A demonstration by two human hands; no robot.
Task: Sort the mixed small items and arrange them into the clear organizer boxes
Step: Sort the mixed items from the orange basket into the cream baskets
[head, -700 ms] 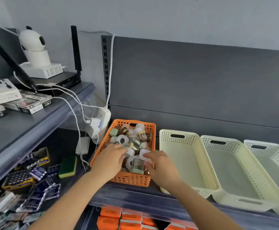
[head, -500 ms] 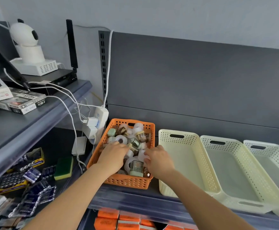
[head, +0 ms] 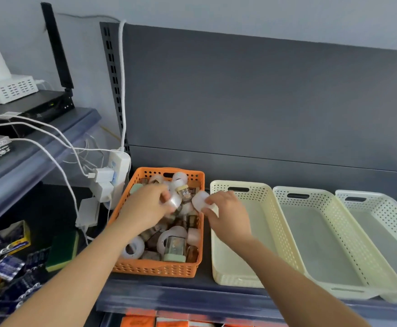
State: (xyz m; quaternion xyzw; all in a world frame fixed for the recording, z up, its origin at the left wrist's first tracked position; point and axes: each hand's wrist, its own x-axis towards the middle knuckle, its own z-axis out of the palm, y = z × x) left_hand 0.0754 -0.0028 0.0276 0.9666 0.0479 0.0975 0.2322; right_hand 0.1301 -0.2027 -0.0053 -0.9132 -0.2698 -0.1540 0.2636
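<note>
My right hand (head: 228, 214) pinches a small white cap-like piece (head: 199, 201) between thumb and fingers, just over the right rim of the orange basket (head: 155, 267), on the side nearest the first cream bin (head: 221, 270). My left hand (head: 145, 210) is closed on a pale tape roll (head: 174, 201), lifted a little above the heap in the far half of the basket. Both feel like light, stiff plastic things to me, easy to carry with a fingertip pinch; the roll is best taken across its flat faces or with a finger through the core, since its smooth rim could slip. Below my hands the basket holds a jumble of more white rolls (head: 133, 248) and little glass jars with pale green lids (head: 174, 250); the jars I judge heavier and breakable, so I would grip them round the body, not the lid, and set them down instead of dropping them. The basket sits at the left end of the shelf (head: 159, 293), its front near the edge. To its right stand three pale bins side by side, all with nothing in them yet: the cream one, a second (head: 348, 291) and a third (head: 381, 208).
</note>
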